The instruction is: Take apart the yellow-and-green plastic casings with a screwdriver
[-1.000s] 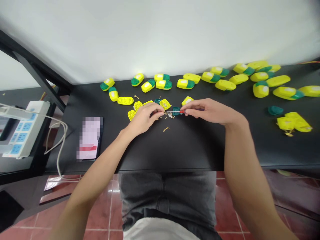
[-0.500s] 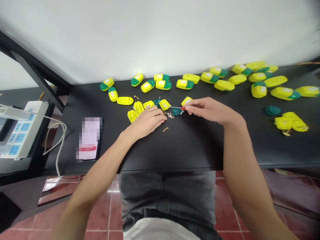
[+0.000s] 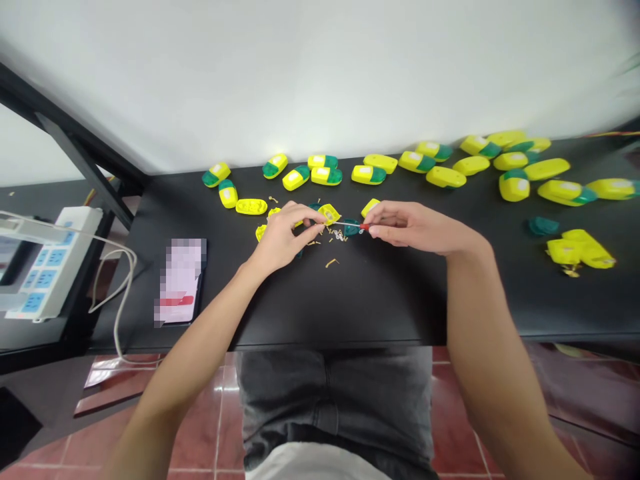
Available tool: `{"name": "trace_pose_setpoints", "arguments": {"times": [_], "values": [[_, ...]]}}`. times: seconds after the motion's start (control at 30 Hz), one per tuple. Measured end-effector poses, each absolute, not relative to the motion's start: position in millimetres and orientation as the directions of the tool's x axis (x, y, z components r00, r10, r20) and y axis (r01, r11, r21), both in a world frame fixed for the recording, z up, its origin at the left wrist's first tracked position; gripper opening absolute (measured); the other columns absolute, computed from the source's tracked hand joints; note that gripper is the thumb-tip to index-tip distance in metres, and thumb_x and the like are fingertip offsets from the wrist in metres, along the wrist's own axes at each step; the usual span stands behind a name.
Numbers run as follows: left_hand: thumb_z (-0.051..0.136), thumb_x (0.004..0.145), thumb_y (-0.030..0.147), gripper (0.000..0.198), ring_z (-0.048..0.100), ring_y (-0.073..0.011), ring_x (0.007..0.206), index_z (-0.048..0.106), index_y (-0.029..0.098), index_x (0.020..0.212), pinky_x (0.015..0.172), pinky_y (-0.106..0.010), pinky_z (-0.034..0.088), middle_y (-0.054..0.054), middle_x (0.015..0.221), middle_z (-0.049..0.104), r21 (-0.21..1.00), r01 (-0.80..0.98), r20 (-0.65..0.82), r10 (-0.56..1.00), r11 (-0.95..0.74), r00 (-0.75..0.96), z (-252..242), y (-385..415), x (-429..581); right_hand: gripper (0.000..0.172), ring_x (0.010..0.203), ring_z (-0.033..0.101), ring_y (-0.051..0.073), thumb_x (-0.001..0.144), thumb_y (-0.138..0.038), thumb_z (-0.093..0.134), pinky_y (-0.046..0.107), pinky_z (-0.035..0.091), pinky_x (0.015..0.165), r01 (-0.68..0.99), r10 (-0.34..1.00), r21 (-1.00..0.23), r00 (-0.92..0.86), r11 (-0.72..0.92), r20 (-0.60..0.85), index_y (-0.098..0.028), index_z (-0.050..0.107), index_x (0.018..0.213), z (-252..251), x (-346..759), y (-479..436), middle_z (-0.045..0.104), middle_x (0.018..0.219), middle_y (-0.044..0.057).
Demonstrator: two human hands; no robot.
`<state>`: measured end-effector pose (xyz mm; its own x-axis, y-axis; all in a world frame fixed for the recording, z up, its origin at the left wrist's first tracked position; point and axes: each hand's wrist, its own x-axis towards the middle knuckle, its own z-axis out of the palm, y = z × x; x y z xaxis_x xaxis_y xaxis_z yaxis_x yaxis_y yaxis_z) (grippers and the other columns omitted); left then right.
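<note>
In my right hand is a small screwdriver with a red handle, held between thumb and fingers, its thin shaft pointing left. My left hand has thumb and forefinger close together at the shaft's tip; whatever is between them is too small to make out. Just behind the tip lies an open yellow shell. A dark green translucent cover rests under the shaft, beside small white and brass-coloured pieces. More open yellow shells are partly hidden by my left hand.
Yellow-and-green plastic casings line the back of the black table along the wall. Yellow parts and a green cover lie at right. A phone, a white cable and a power strip are at left.
My left hand has turned from lying over the shells to a thumb-and-forefinger pinch at the screwdriver's tip. The screwdriver has moved slightly left, its tip now in front of the yellow shell.
</note>
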<state>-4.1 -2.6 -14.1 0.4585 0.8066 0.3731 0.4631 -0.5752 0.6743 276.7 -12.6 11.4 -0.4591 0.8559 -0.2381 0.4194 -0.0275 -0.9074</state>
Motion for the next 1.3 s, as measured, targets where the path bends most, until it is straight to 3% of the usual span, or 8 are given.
{"name": "trace_pose_setpoints", "arguments": {"times": [0.23,0.83,1.07,1.23,1.3], "values": [[0.070,0.094,0.022,0.006,0.065,-0.0168,0.090,0.074,0.021,0.097,0.084,-0.031,0.051,-0.003,0.094,0.077,0.697,0.441,0.366,0.810,-0.565,0.459,-14.1,-4.9,-2.1,0.051,0.083,0.064,0.019,0.080,-0.070,0.073,0.031,0.046,0.066,0.407,0.834,-0.913,-0.509,0.014,-0.214,-0.022,0.067,0.098,10.9,274.5,-11.3,0.073,0.097,0.008],[0.070,0.093,0.020,0.005,0.065,-0.0159,0.088,0.074,0.021,0.095,0.077,-0.029,0.050,-0.002,0.090,0.076,0.727,0.425,0.352,0.824,-0.539,0.444,-14.3,-5.1,-1.2,0.053,0.094,0.068,0.024,0.080,-0.073,0.071,0.038,0.054,0.080,0.422,0.842,-0.905,-0.505,0.050,-0.188,-0.023,0.068,0.097,8.4,275.4,-10.5,0.075,0.099,0.009],[0.070,0.093,0.020,0.004,0.064,-0.0150,0.086,0.074,0.021,0.094,0.073,-0.027,0.047,-0.001,0.086,0.074,0.721,0.422,0.363,0.818,-0.550,0.445,-14.2,-5.4,-1.6,0.051,0.090,0.066,0.022,0.081,-0.071,0.073,0.036,0.052,0.079,0.408,0.842,-0.912,-0.506,0.045,-0.185,-0.023,0.068,0.098,8.7,275.2,-11.5,0.073,0.100,0.008],[0.070,0.093,0.022,0.004,0.064,-0.0151,0.085,0.074,0.021,0.095,0.071,-0.027,0.047,-0.002,0.089,0.074,0.725,0.444,0.333,0.833,-0.526,0.442,-14.3,-5.1,-2.1,0.053,0.072,0.055,0.016,0.096,-0.070,0.052,0.035,0.049,0.074,0.496,0.823,-0.860,-0.534,0.119,-0.194,-0.021,0.071,0.088,8.1,275.3,-11.1,0.068,0.085,0.005],[0.070,0.094,0.023,0.005,0.064,-0.0154,0.085,0.074,0.021,0.096,0.073,-0.028,0.048,-0.002,0.088,0.074,0.721,0.457,0.327,0.837,-0.522,0.439,-14.6,-4.7,-2.3,0.047,0.074,0.059,0.017,0.092,-0.068,0.059,0.035,0.050,0.075,0.480,0.833,-0.869,-0.525,0.122,-0.174,-0.022,0.072,0.095,5.3,275.8,-9.9,0.070,0.089,0.005]]}}
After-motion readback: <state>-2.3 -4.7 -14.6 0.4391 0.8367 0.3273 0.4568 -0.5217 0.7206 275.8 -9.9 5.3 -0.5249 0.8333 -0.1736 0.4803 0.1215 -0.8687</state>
